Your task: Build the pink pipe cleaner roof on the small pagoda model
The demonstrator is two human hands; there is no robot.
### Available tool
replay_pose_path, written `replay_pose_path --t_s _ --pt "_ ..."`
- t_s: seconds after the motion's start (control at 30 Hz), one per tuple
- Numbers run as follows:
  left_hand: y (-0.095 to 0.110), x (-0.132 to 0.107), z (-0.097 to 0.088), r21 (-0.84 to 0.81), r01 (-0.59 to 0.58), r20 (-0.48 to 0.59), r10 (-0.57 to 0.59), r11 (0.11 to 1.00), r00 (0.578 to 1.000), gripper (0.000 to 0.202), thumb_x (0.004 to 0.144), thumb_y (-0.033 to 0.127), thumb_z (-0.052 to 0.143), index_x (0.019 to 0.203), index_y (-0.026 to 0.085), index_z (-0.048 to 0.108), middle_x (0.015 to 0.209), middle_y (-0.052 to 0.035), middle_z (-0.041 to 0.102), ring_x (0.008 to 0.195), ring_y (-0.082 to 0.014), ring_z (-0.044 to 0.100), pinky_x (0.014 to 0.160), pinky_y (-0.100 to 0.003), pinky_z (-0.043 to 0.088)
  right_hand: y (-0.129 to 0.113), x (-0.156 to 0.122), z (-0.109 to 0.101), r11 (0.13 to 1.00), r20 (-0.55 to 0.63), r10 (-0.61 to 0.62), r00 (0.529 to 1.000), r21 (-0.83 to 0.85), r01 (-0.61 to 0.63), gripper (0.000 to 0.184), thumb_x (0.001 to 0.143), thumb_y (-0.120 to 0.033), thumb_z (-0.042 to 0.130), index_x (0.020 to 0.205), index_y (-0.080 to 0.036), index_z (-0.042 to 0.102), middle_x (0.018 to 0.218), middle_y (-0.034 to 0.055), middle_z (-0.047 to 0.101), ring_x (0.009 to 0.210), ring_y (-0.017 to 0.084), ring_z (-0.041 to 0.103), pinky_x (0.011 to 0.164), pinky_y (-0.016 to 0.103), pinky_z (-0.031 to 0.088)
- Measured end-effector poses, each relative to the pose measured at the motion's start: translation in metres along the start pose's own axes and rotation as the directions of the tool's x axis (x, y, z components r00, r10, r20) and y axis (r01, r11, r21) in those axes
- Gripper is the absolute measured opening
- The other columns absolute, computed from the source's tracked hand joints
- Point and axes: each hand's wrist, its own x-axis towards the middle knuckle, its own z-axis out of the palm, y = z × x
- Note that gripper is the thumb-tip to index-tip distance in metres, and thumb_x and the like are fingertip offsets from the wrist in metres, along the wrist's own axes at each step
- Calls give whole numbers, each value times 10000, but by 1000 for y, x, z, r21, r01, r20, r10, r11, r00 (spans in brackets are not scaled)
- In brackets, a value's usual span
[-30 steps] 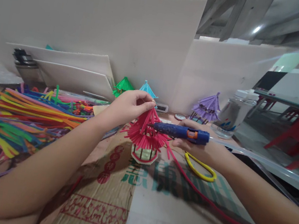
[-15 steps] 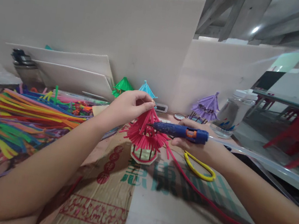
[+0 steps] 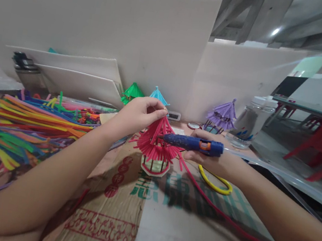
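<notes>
Red hut: seen from the head, upright over the cardboard toward its far edge; whether its base rests there or hangs just above, I cannot tell.
Left hand: narrow grip, thumb and fingertip pinched at the peak. A light, steady pinch seems best, so the roof strips do not get crushed.
Right hand: grip wrapped round the blue glue gun, held nearly level.
Nozzle: at the roof's front, below the peak; contact is too small to tell. Little glue and a still wrist should give the neatest join; fingertips belong well away from this likely hot end.
Clear stick: runs from the gun's back toward the right; best left unbent.
Red strip: loose across the cardboard toward its right edge, worth holding clear of glue.
Yellow loop: near the right forearm, a possible snag.
Strip pile: on the tabletop, beyond the cardboard's left edge.
</notes>
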Motion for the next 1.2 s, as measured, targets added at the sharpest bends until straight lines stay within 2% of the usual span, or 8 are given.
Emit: replay_pose_path --t_s 0.1,0.27,0.47,0.73,0.9,1.03,1.13,1.2 --pt "0 0 0 1 -3 -7 3 1000 1000 311 899 427 580 879 146 713 797 -44 710 697 -163 617 635 -262 437 1 0 -1 1000 17 -19 1000 16 18 439 727 -630 707 784 -203 619 693 11 588 630 161 513 582 269 358" --pt "-2 0 -7 3 -5 -63 5 1000 998 312 887 437 598 873 148 712 796 -40 714 707 -165 625 655 -265 449 2 -3 -5 993 -66 22 998 116 -14 397 747 -585 709 833 -207 623 703 13 621 619 171 552 550 278 372" --pt "-8 2 -17 -16 53 -108 -55 998 993 318 885 448 599 871 147 702 806 -44 716 727 -173 629 675 -274 455 4 -5 -7 957 -105 58 993 287 -26 410 818 -602 664 843 -198 597 762 57 706 717 208 668 631 308 481" --pt "-18 5 -7 -118 38 -10 -39 992 999 310 884 436 620 988 162 721 866 -44 731 758 -169 649 704 -275 487 5 -4 -9 908 -159 -28 987 409 91 358 872 -565 633 859 -208 612 744 57 716 699 209 671 649 342 534" --pt "-21 6 -8 -73 65 -39 -68 995 997 383 885 493 619 1062 177 742 960 -60 756 830 -191 663 736 -290 501 7 -3 -8 893 -152 -29 988 441 94 403 870 -610 614 907 -210 635 768 56 716 714 218 676 672 365 545" --pt "-16 5 -11 -64 47 -66 -51 997 997 418 892 498 617 1138 180 730 1067 -77 751 924 -207 671 814 -306 511 9 -2 -8 900 -159 -12 987 429 80 414 849 -625 631 916 -217 641 779 44 703 726 219 668 693 377 549" --pt "-5 1 -17 -39 15 -169 -22 999 985 403 915 480 595 1141 172 724 1045 -79 744 917 -200 666 824 -308 510 10 -2 -10 921 -150 16 988 387 44 428 833 -625 652 949 -213 648 801 46 702 756 223 665 714 379 544" --pt "6 -3 -20 13 -54 -206 55 998 977 385 939 476 565 1123 181 730 1045 -77 731 933 -198 658 840 -314 507 9 -3 -11 916 -127 23 992 399 29 445 827 -626 660 966 -204 646 824 56 709 771 224 667 716 370 533"
